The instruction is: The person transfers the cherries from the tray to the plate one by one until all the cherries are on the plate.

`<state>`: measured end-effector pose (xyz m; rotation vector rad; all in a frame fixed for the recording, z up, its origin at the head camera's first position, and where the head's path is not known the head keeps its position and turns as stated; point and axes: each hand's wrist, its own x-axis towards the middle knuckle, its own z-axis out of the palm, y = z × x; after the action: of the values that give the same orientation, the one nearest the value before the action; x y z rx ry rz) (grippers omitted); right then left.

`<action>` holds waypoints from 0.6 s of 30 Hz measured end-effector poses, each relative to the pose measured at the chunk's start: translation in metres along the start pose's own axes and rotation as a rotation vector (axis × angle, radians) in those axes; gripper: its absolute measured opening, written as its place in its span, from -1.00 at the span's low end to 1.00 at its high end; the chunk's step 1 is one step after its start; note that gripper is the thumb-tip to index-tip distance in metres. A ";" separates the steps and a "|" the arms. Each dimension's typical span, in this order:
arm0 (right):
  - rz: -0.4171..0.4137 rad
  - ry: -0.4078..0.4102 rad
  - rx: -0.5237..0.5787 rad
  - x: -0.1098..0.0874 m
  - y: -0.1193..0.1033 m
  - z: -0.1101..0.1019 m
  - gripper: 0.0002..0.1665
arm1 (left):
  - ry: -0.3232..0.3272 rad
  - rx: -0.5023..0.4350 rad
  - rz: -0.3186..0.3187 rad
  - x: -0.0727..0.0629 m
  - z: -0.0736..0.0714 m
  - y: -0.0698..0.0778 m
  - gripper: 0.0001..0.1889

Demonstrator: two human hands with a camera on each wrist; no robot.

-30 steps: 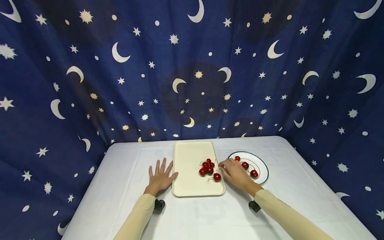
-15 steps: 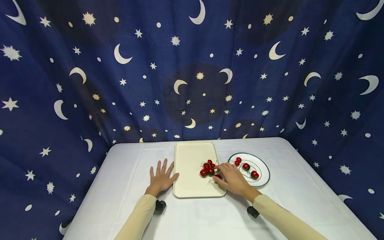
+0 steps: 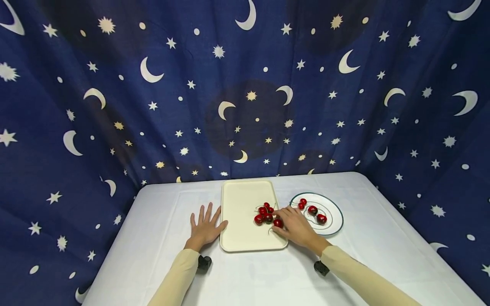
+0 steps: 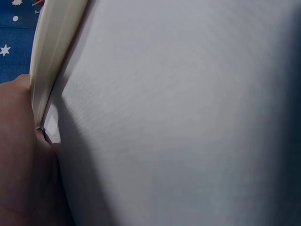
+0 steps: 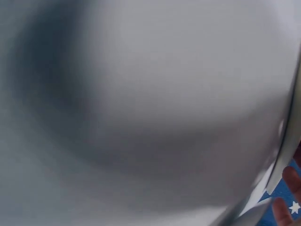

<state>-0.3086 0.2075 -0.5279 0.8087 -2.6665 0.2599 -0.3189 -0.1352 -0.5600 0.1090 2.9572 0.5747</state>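
In the head view my right hand [image 3: 298,227] is over the right edge of the cream tray [image 3: 241,238], holding a red cherry [image 3: 278,222] between thumb and fingers. The cherry's thin stem trails to the left, and the fingers partly hide it. Beside it on the tray lies a cluster of several cherries [image 3: 264,216] with stems. My left hand [image 3: 205,229] lies flat with spread fingers on the table, its thumb touching the tray's left edge. The left wrist view shows part of that hand [image 4: 19,150] against the tray's rim [image 4: 51,52].
A white plate [image 3: 337,223] with a dark green rim stands right of the tray and bears several cherries [image 3: 312,210]. White cloth [image 3: 245,280] covers the table. Behind it hangs a dark blue curtain [image 3: 191,123] with moons and stars.
My right hand has moved left from the plate's side onto the tray, and its fingers have closed on the lone cherry, which has shifted slightly away from me. The left hand stays put.
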 end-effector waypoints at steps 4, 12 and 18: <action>-0.008 0.010 0.013 -0.002 0.002 0.000 -0.49 | 0.007 0.017 -0.001 0.001 0.000 0.000 -0.18; -0.034 0.101 0.014 0.002 0.006 -0.004 -0.54 | 0.009 0.028 -0.001 0.004 0.001 -0.003 -0.17; 0.035 0.174 0.044 0.004 0.015 -0.009 -0.59 | 0.001 0.023 0.002 0.002 0.001 -0.002 -0.17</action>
<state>-0.3176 0.2201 -0.5195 0.7177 -2.5219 0.3809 -0.3206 -0.1364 -0.5621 0.1133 2.9656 0.5420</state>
